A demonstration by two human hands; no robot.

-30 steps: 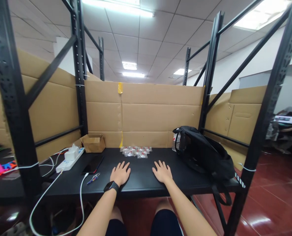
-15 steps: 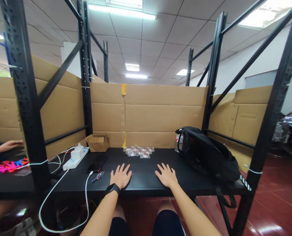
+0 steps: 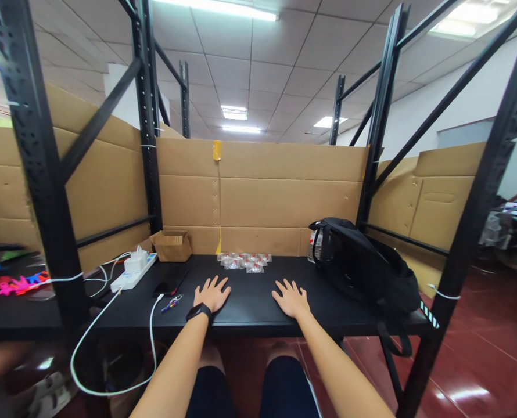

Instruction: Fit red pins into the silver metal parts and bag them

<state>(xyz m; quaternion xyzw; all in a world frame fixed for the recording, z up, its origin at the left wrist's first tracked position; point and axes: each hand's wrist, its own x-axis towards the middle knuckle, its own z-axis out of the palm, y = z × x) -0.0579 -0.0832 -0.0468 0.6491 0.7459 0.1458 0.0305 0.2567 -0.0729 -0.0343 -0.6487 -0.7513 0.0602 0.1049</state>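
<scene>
My left hand lies flat on the black table, fingers spread, holding nothing; a dark watch is on that wrist. My right hand rests palm down in the same way, some distance to the right, also without anything in it. Beyond both hands, a cluster of small clear plastic packets sits near the back of the table. Left of my left hand are a small bunch of keys and a dark phone. The black bag lies to the right of my right hand.
At the left stand a white power strip with a looping white cable and an open cardboard box. A plastic bottle is behind the bag. Cardboard panels and black metal posts enclose the table.
The view has tilted slightly down. Both hands stay flat on the table. At the far left, another person's hand and forearm have left the view over the neighbouring table.
</scene>
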